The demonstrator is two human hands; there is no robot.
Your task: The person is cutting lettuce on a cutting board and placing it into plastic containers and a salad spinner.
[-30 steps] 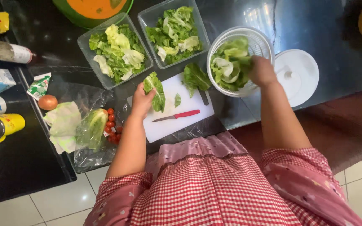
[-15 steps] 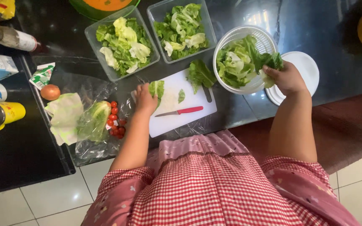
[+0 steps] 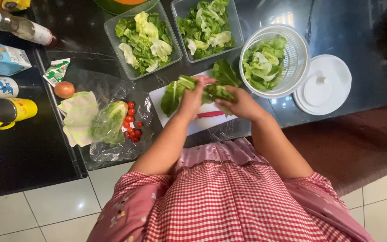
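Note:
Both my hands meet over the white cutting board (image 3: 169, 95). My left hand (image 3: 192, 96) grips a long green lettuce leaf (image 3: 172, 95) that hangs out to its left. My right hand (image 3: 239, 101) holds another bunch of lettuce leaves (image 3: 218, 92) against the left hand. A red-handled knife (image 3: 211, 114) lies on the board under my hands. One loose leaf (image 3: 225, 72) rests at the board's far edge. The white salad-spinner basket (image 3: 297, 54) with torn lettuce stands just right of my hands.
Two clear tubs of lettuce (image 3: 142, 38) (image 3: 207, 27) sit behind the board. A clear bag with lettuce (image 3: 108, 123), cherry tomatoes (image 3: 132, 122), an egg (image 3: 64, 89), a yellow mug (image 3: 10, 111), a bottle (image 3: 19, 26) and a carton (image 3: 1, 58) lie left. The spinner lid (image 3: 322, 85) is right.
My right hand left the spinner basket with lettuce and came left to the board. My left hand lifted its leaf and the two hands came together.

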